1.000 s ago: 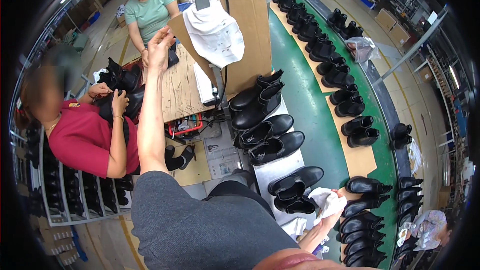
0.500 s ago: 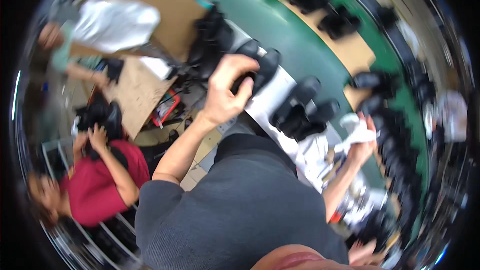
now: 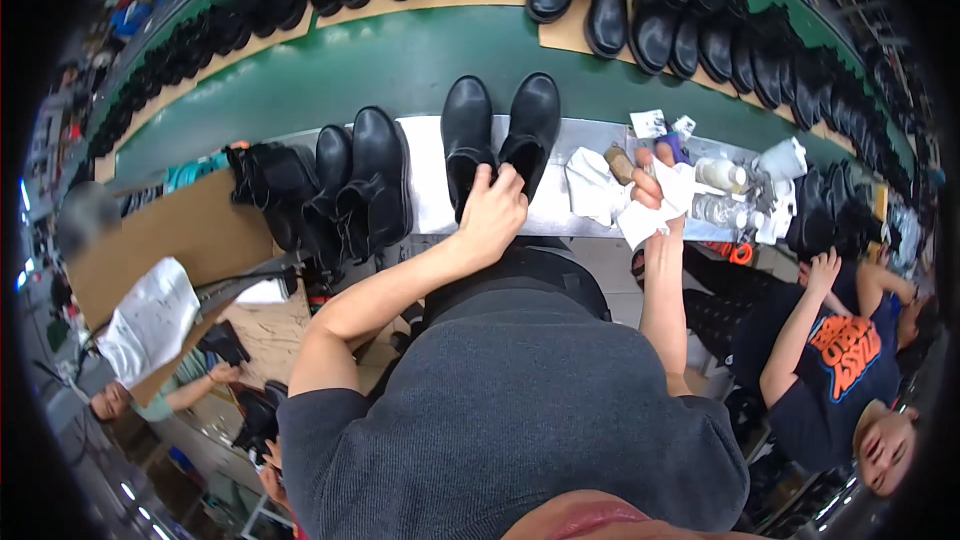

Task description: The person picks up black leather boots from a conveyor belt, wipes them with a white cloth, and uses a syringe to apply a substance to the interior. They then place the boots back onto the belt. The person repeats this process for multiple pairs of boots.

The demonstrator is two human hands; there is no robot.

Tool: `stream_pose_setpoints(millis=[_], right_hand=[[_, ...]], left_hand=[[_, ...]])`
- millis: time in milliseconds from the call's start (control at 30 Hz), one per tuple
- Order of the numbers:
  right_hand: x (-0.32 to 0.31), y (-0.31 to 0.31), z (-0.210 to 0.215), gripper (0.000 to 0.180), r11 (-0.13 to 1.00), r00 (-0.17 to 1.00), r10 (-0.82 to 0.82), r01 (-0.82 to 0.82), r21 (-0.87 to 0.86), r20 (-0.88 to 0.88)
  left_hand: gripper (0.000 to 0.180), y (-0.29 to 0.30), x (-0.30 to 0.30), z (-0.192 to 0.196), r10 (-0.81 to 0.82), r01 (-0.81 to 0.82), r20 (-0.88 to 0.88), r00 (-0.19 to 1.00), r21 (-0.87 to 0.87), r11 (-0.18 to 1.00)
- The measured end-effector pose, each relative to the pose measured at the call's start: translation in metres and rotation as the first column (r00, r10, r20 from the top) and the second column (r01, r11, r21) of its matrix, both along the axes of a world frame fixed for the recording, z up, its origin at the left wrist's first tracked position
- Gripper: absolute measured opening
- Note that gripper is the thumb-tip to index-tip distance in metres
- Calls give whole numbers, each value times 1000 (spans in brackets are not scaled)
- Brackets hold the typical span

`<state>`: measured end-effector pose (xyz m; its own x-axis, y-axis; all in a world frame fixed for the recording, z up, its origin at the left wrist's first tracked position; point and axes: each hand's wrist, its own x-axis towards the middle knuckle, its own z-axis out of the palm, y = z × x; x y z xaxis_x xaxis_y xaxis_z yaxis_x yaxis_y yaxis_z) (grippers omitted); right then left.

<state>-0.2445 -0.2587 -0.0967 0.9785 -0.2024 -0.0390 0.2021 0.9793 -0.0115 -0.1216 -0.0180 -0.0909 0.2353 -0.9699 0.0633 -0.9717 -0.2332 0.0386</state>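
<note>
A pair of black ankle boots, a left-hand boot [image 3: 467, 120] and a right-hand boot [image 3: 536, 110], stands upright on the white work surface [image 3: 425, 170] with toes pointing away from me. My left hand [image 3: 493, 212] is at their near ends, its fingers closed on the inner edges of the two openings; the fingertips are partly hidden there. To the right, my right hand [image 3: 652, 190] grips a crumpled white cloth [image 3: 668, 202], which hangs over the fingers. Below the cloth lies more white material [image 3: 592, 185], beside a brown object [image 3: 619, 166].
Other black boots [image 3: 375, 170] stand close on the left. Clear plastic bottles [image 3: 720, 175] crowd the right end. Rows of boots [image 3: 690, 25] line cardboard on the green table [image 3: 400, 55] beyond. Co-workers sit at right [image 3: 840, 360] and lower left [image 3: 190, 395].
My view has swung round, so the boots now sit straight ahead. The left hand's fingers have closed in at the boot openings. My right hand still holds the white cloth.
</note>
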Motion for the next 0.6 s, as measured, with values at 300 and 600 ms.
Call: stream_pose_setpoints(millis=[300,600], right_hand=[[-14,35,33,45,732,919,-154,-141,-666,-363],[5,20,62,35,364,807,-243,-439,-821,-539]], left_hand=[[19,-61,101,116,-32,-292,-971,237,-103,951],[14,-151,81,9,-220,-699,-927,302,-373,610]])
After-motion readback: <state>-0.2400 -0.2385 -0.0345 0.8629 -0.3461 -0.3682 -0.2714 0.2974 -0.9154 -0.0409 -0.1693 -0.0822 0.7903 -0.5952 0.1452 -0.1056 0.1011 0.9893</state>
